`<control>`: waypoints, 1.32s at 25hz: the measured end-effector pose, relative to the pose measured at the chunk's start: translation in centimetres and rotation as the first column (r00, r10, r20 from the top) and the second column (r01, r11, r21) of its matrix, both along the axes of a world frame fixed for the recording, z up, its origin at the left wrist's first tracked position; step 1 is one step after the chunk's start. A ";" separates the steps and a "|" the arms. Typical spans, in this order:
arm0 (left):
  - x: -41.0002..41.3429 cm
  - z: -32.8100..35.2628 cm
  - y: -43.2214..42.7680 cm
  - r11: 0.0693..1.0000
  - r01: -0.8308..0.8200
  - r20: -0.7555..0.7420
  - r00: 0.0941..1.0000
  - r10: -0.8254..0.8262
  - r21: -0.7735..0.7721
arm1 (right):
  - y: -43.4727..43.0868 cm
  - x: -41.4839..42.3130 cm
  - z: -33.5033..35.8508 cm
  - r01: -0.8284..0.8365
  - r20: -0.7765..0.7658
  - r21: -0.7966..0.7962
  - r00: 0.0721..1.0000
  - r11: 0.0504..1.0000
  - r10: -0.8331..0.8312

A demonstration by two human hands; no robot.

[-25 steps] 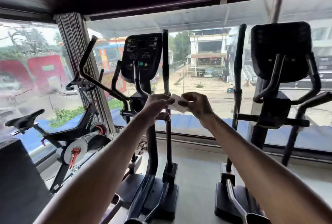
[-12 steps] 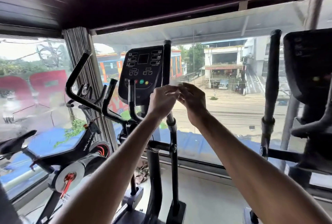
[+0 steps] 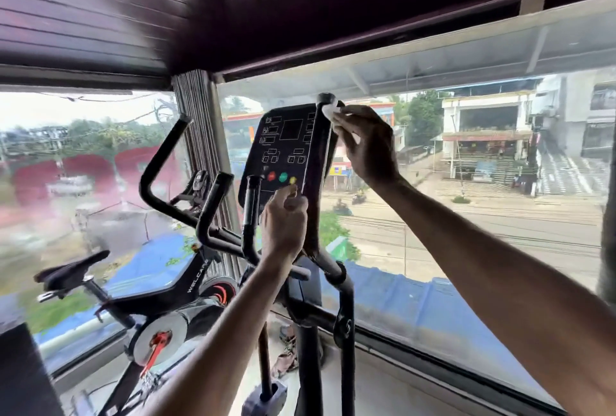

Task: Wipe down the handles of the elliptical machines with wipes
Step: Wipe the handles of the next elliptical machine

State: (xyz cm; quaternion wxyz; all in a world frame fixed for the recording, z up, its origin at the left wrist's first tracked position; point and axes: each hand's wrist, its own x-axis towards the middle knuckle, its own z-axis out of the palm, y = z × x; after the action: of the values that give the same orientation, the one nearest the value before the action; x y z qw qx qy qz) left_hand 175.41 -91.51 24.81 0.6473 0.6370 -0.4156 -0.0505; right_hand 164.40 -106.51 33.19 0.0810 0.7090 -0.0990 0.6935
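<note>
Head view, wipe (image 3: 328, 112) on elliptical handle (image 3: 324, 97), wide window (image 3: 483, 215), slatted ceiling (image 3: 100, 15)

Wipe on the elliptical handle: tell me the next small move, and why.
Probably slide the right hand down the handle, keeping the wipe pressed to it. The wipe sits at the handle's very top, so the length below, toward the left hand, is likely not yet wiped.

Daylight comes through wide windows (image 3: 466, 282) meeting at a corner hung with a pleated grey curtain (image 3: 196, 135). Overhead, a dark slatted ceiling (image 3: 100, 15). A black spin bike (image 3: 173, 285) stands left; the floor (image 3: 383, 385) is pale. Outside, a street (image 3: 483, 212) and buildings (image 3: 486, 129).
</note>
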 end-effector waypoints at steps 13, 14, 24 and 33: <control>-1.6 -0.7 -2.6 0.971 -0.219 -0.108 0.972 0.208 -0.099 | -8.7 1.9 4.1 -0.108 -0.361 -0.121 0.931 0.987 0.057; -1.8 -0.8 -2.5 0.972 -0.214 -0.084 0.975 0.206 -0.100 | -8.9 1.8 4.4 -0.121 -0.376 -0.129 0.924 0.984 0.065; -1.9 -1.0 -2.0 0.974 -0.198 -0.135 0.974 0.183 -0.109 | -8.7 1.5 4.9 -0.166 -0.401 -0.107 0.910 0.980 0.111; -2.1 -1.0 -1.6 0.981 -0.169 -0.131 0.979 0.156 -0.098 | -9.0 1.9 3.5 -0.247 -0.530 -0.179 0.840 0.952 0.118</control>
State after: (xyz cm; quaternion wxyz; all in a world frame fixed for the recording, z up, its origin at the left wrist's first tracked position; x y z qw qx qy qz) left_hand 173.32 -93.09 23.79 0.7073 0.6283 -0.3235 -0.0138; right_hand 166.34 -115.47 36.65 0.1228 0.8589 0.0792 0.4908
